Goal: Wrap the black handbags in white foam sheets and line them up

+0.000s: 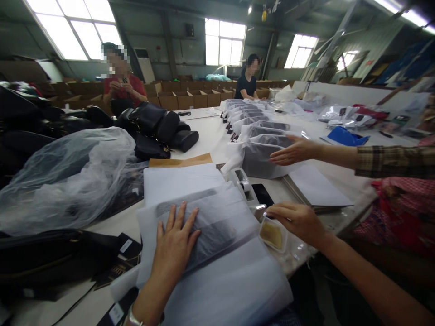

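Note:
My left hand (176,246) lies flat, fingers spread, on a dark item (214,231) wrapped in thin white tissue paper (234,276). More white sheets lie under and behind it. My right hand (299,222) is pinched at the front end of a white tape dispenser (245,188); whatever is between the fingertips is too small to make out. Just below those fingers sits a small clear dish with a yellowish sponge-like pad (272,234). A dark phone-like slab (262,194) lies beside the dispenser.
Another person's hand (294,150), in a plaid sleeve, reaches over a row of paper-wrapped dark bags (260,158). Black bags (156,122) and clear plastic (84,167) crowd the left. A sheet stack (317,185) lies right. Two people stand beyond the table, before cardboard boxes (170,100).

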Motion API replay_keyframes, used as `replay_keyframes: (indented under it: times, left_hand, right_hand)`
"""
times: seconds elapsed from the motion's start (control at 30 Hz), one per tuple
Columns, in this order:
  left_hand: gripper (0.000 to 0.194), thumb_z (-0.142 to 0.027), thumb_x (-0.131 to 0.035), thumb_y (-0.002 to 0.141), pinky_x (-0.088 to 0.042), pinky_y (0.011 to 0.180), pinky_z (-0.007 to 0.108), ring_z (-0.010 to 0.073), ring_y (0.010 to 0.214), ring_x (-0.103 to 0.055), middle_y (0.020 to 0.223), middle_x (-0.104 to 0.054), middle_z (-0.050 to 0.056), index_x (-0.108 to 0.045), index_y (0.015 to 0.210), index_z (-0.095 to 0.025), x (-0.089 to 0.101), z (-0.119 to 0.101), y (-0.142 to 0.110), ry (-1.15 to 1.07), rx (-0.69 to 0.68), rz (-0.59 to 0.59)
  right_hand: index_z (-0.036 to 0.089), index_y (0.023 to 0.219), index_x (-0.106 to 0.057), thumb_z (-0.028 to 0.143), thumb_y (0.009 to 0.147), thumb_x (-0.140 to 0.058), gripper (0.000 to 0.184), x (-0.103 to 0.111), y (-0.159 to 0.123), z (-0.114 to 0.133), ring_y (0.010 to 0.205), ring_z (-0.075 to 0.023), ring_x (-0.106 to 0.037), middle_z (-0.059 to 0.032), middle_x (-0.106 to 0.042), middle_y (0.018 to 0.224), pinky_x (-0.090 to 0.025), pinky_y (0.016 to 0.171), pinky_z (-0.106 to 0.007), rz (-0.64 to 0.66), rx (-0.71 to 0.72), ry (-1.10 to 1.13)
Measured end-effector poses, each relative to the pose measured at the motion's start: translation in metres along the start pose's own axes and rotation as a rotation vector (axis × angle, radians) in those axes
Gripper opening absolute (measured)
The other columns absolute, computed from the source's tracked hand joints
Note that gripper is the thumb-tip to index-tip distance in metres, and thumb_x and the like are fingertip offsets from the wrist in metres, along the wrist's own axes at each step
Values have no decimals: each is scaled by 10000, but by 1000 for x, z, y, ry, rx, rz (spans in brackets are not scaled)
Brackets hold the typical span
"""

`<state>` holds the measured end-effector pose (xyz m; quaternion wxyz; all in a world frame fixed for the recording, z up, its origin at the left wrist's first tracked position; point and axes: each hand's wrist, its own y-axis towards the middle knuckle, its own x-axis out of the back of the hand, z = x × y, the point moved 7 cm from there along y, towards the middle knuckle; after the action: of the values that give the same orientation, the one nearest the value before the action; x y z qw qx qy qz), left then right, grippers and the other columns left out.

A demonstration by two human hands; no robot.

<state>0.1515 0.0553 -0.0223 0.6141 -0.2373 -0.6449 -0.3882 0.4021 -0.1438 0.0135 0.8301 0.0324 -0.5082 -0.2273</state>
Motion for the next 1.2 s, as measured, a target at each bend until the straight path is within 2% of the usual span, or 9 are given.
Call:
replay_keyframes:
  times: [0.13,0.27,0.43,0.6,0.8,0.87,0.97,1.07,1.2]
  left_hand:
    - [533,-331,-525,958,-405,1058,610,350,1469,-264,1599,-296,63,-393,1475,-338,0,1,0,-20,16,5]
    - [565,-325,-560,940,-398,1066,617,351,1471,-257,1610,-270,49,-383,1476,-364,-1,3,1,-46,31,28]
    - [599,-306,-578,929,-393,1075,619,346,1465,-274,1608,-280,34,-361,1482,-388,-2,4,1,-53,49,25]
    - [613,-293,-594,915,-388,1074,631,351,1466,-269,1612,-272,34,-370,1476,-397,-6,5,2,-67,56,29]
    - [603,-294,-585,921,-375,1086,633,343,1476,-246,1615,-258,17,-370,1474,-405,-6,6,2,-92,69,42]
    - [588,-311,-573,929,-376,1088,629,339,1475,-251,1613,-266,16,-370,1474,-402,-5,7,1,-101,68,33]
    - [568,-339,-559,937,-382,1086,622,335,1472,-262,1613,-270,10,-376,1470,-404,-3,7,1,-104,59,17]
    - [558,-346,-556,940,-395,1082,605,330,1468,-274,1609,-284,12,-383,1468,-398,0,6,0,-101,51,4]
    - [549,-319,-564,937,-396,1075,610,341,1457,-295,1599,-306,39,-410,1461,-366,3,4,0,-75,48,7]
  right_hand:
    - [272,994,-760,393,933,-558,243,-15,54,63,808,-179,-661,-50,-740,916,-485,759,-276,227,309,19]
    - [237,857,-748,407,919,-584,244,-52,113,108,693,-138,-625,-19,-709,782,-430,667,-236,360,553,44]
    - [243,787,-743,377,841,-685,155,-102,168,127,648,-133,-621,16,-712,719,-371,591,-228,561,654,-110]
    - [282,832,-762,487,793,-722,213,-117,191,131,698,-189,-654,-8,-737,731,-336,582,-257,613,648,-376]
    - [245,1032,-717,749,627,-731,647,-125,216,100,759,-249,-665,-55,-736,796,-377,616,-276,591,453,-406]
    - [256,965,-725,708,620,-764,570,-123,222,80,738,-219,-663,-25,-738,806,-379,596,-260,585,325,-317]
    - [250,971,-721,527,786,-712,333,-98,221,48,779,-213,-674,-24,-749,859,-406,632,-266,386,125,-301]
    - [226,1113,-680,405,920,-543,297,-61,191,14,854,-241,-685,-67,-748,971,-450,706,-314,172,-24,-344]
    - [227,1079,-706,486,880,-559,359,-25,119,-30,1092,-279,-644,-88,-702,1182,-464,944,-385,-81,-163,-180]
